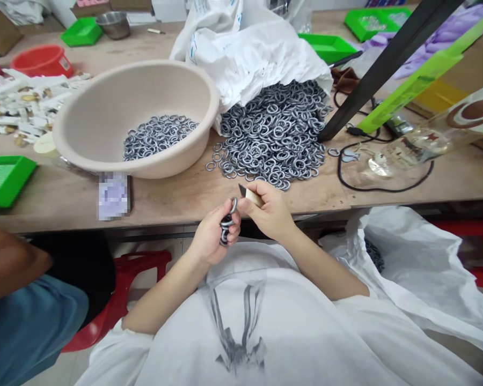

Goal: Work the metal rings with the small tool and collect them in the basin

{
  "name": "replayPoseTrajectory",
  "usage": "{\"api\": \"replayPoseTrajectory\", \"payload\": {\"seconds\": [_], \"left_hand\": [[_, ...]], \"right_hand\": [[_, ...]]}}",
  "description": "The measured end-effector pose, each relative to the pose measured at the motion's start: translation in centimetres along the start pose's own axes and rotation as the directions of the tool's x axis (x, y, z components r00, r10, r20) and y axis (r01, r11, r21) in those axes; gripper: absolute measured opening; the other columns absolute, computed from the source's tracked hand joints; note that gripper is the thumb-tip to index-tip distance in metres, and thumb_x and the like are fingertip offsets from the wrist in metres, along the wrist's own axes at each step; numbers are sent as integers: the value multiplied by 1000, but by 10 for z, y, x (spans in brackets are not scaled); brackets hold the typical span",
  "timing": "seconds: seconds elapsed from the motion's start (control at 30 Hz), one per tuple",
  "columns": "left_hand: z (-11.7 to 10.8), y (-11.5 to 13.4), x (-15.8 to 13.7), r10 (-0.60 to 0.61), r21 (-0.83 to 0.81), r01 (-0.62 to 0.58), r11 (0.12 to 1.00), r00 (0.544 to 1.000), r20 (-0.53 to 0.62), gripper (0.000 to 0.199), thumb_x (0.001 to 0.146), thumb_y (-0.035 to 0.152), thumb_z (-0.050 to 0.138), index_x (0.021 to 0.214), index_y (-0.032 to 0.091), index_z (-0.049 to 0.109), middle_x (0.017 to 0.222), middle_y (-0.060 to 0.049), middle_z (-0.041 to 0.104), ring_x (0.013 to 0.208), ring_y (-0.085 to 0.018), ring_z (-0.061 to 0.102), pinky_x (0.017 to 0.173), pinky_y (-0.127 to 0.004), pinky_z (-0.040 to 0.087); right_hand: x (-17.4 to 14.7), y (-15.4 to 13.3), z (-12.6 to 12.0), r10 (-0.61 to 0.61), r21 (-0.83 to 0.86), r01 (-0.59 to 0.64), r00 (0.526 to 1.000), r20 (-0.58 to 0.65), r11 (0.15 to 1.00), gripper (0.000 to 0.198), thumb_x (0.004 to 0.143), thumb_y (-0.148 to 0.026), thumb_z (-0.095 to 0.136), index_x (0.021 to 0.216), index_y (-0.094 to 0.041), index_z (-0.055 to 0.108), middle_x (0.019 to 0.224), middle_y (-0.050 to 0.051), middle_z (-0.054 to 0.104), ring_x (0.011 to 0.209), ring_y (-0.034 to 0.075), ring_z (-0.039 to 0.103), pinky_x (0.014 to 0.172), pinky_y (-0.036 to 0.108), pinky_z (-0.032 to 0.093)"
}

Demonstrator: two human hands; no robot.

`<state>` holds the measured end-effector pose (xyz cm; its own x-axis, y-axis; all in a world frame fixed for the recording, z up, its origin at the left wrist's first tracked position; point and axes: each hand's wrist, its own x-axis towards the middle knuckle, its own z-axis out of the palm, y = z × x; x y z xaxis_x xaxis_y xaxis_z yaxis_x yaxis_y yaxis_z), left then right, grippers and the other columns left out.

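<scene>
Several dark grey rings [224,228] are bunched in my left hand [211,236], with one standing up between thumb and fingers. My right hand [271,212] grips a small knife [253,197] by its pale handle, its dark pointed blade tilted up and to the left, close to the upper ring. Whether the blade touches that ring I cannot tell. Beyond both hands, a big heap of rings [273,134] spills from a white woven sack [257,59] onto the table. At the left, a wide beige basin [137,86] contains more rings [156,136].
A dark slanted post [386,75] rises right of the heap, beside a cable [386,190] and a clear tape roll [422,142]. A white sack [418,252] hangs open below the edge at right. Another person's arm [12,262] is at left, near a red stool [121,289].
</scene>
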<state>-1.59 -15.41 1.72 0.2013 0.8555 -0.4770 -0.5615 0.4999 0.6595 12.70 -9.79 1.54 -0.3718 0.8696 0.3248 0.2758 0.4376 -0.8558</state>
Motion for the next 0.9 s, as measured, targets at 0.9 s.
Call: {"api": "replayPoseTrajectory", "payload": {"seconds": [0.9], "left_hand": [[-1,14,-10,43,229,-71,971,991,127,44,71,52,77,61,15,55,50,4,44,40,-5,36,37,-18,26]], "right_hand": [[6,-8,2,101,488,-282,926,365,826,47,80,-66,67,80,-19,58,67,-2,59,62,13,55,63,27,45]]}}
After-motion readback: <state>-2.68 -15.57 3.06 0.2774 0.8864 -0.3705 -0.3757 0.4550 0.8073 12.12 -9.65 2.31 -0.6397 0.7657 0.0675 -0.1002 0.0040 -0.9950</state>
